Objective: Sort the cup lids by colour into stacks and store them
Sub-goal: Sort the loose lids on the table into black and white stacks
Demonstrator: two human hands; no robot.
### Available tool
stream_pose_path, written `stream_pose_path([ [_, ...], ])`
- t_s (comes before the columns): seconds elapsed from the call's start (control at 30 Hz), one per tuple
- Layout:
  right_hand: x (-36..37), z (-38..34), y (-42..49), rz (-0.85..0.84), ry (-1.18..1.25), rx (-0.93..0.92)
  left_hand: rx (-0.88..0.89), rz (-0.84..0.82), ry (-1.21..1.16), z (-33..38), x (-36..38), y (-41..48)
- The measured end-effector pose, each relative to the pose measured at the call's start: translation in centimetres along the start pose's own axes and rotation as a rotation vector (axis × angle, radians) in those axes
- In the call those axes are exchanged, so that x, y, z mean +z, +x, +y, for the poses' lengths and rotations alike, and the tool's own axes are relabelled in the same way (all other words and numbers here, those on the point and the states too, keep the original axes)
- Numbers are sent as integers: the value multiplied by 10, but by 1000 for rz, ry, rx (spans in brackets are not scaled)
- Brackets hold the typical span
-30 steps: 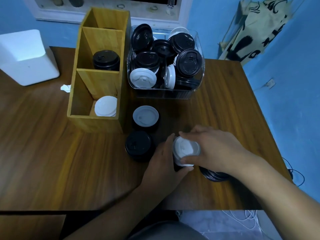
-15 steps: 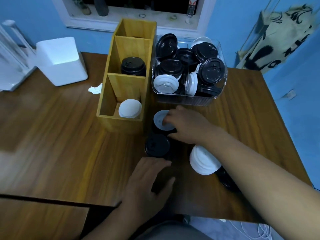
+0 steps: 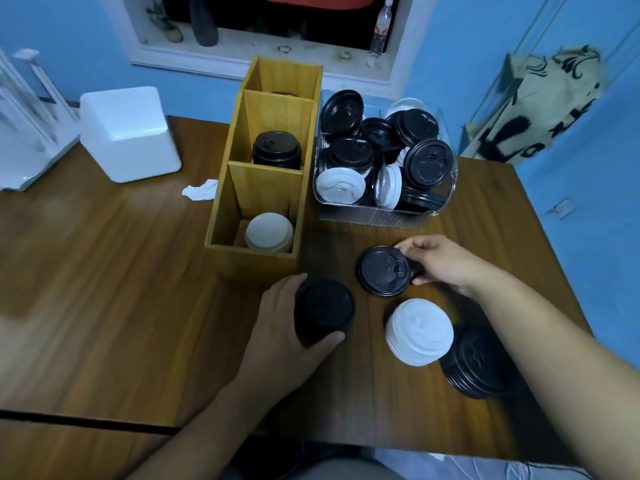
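Pinching a black lid (image 3: 383, 270) by its rim, the right hand (image 3: 440, 263) holds it just right of the black lid stack (image 3: 325, 308) gripped upright by the left hand (image 3: 277, 329).

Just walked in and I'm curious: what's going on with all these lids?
A person is sorting cup lids by colour. The left hand grips a black stack; the right hand pinches a black lid beside it. A white stack stands nearby. The wooden rack holds sorted stacks, and the clear bin holds mixed lids.
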State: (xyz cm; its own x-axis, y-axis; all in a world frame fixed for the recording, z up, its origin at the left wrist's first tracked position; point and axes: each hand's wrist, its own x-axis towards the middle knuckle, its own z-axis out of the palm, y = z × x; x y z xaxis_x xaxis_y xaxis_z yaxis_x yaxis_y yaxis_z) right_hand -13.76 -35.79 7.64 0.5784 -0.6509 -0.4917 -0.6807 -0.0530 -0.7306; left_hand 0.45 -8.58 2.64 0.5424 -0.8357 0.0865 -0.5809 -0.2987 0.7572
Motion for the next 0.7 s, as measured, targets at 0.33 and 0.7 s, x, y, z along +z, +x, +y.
stream_pose_path([
  [0.33, 10, -8, -4, -120, -738, -423, 3, 0, 43, -3, 6, 3],
  [0.7, -37, 11, -18, 214, -579, -46, 5, -31, 86, -5, 6, 4],
])
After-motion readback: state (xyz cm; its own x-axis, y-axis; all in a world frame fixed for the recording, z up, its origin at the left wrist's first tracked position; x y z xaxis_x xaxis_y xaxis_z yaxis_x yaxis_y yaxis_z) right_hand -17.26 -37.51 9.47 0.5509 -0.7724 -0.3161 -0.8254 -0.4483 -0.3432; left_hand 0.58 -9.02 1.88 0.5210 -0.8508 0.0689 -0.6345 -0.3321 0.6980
